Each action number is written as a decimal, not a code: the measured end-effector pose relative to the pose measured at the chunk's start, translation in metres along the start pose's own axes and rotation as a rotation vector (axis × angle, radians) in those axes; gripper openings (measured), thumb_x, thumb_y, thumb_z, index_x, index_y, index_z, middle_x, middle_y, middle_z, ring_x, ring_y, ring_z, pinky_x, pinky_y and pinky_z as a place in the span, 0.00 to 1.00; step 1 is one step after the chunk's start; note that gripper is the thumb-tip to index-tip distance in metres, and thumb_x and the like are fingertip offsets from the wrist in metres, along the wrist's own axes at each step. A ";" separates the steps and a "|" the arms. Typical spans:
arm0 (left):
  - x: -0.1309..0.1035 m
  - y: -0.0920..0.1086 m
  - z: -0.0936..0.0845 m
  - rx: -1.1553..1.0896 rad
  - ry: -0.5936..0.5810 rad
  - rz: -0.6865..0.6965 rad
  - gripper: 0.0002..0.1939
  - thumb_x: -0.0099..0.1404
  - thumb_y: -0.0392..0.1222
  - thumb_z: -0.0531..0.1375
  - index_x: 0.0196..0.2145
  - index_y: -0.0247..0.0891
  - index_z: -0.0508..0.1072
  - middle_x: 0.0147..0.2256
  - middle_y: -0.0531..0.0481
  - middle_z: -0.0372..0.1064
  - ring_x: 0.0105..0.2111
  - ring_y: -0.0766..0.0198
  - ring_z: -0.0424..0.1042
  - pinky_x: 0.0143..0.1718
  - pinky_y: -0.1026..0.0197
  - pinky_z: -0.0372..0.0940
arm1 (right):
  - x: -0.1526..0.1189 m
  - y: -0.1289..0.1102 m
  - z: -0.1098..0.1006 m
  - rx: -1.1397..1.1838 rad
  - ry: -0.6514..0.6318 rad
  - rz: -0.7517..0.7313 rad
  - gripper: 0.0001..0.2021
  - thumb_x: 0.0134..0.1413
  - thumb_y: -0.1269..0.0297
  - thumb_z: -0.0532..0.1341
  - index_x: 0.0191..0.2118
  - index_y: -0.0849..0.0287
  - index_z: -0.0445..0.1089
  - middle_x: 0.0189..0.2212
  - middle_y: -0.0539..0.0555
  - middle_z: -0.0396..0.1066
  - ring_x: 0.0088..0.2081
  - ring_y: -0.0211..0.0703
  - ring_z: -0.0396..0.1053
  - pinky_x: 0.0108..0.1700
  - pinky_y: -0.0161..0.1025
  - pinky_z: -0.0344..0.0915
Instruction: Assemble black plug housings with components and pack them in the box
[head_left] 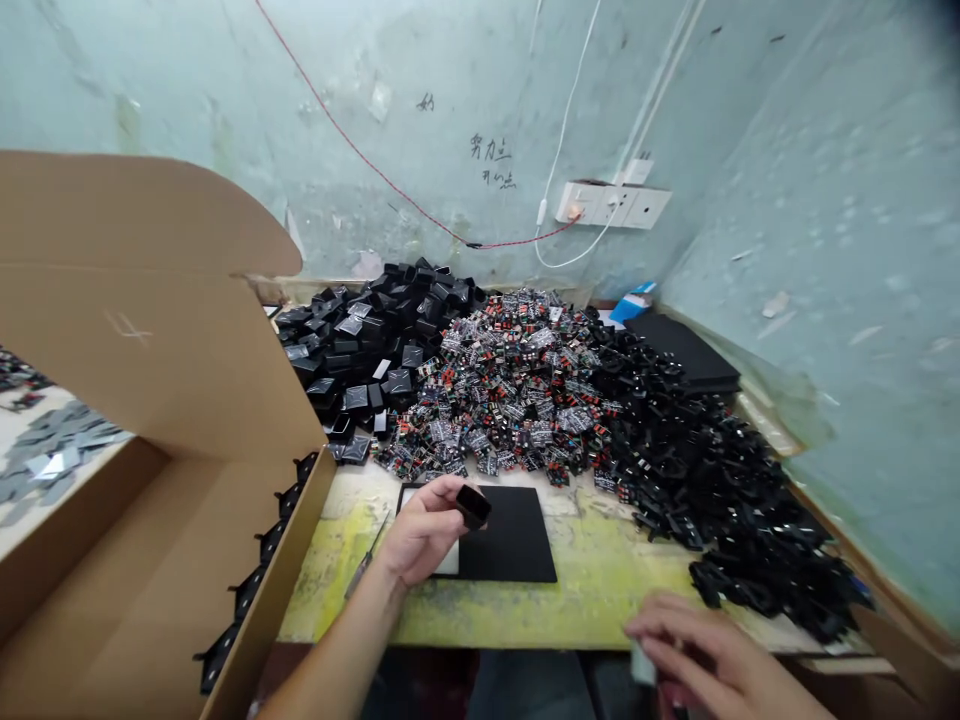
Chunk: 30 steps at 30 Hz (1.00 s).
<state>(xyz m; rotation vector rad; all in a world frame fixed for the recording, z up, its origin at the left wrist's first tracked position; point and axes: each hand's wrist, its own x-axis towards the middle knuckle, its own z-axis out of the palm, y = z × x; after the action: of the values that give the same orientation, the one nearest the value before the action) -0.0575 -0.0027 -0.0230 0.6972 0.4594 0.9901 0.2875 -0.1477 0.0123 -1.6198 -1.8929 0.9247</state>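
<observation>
My left hand (425, 535) is closed on a small black plastic case (474, 507), its dark hollow side facing me. Beneath it lies a flat black mat (517, 535), with a pale flat piece partly covered by my hand. At the lower right, my right hand (697, 650) is near the table's front edge, fingers bent together around a small pale grey piece (642, 662). That piece is blurred, and I cannot tell what it is. A slim tool like a screwdriver (364, 568) lies left of the mat, beside my left wrist.
Behind the mat are heaps of black cases (375, 340), small circuit boards (517, 390) and black parts with cords (690, 450). An open cardboard box (172, 530) stands left, with several black pieces (251, 590) along its inner right wall. A socket strip (613, 204) hangs on the wall.
</observation>
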 end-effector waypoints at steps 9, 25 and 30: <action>-0.007 0.014 0.021 0.335 -0.056 0.105 0.18 0.54 0.27 0.73 0.41 0.39 0.77 0.49 0.43 0.80 0.52 0.54 0.75 0.57 0.53 0.64 | 0.104 -0.108 0.012 -0.005 0.199 -0.648 0.10 0.71 0.70 0.62 0.52 0.53 0.77 0.43 0.54 0.78 0.43 0.42 0.76 0.46 0.36 0.72; -0.012 0.009 0.022 0.369 -0.002 0.093 0.18 0.54 0.29 0.73 0.41 0.40 0.74 0.46 0.48 0.74 0.48 0.59 0.72 0.52 0.56 0.64 | 0.135 -0.117 0.037 -0.532 0.170 -0.798 0.14 0.76 0.70 0.53 0.44 0.59 0.77 0.29 0.51 0.68 0.29 0.41 0.62 0.33 0.41 0.52; -0.013 0.007 0.023 0.381 0.023 0.098 0.19 0.53 0.28 0.73 0.40 0.40 0.74 0.46 0.48 0.74 0.49 0.57 0.72 0.54 0.55 0.63 | 0.136 -0.116 0.038 -0.532 0.129 -0.774 0.13 0.74 0.74 0.54 0.46 0.58 0.76 0.31 0.51 0.68 0.31 0.41 0.63 0.33 0.40 0.52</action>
<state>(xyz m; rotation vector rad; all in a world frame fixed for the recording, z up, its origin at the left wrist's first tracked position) -0.0535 -0.0188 -0.0018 1.0590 0.6482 1.0142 0.1587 -0.0295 0.0649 -0.9659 -2.4961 -0.0069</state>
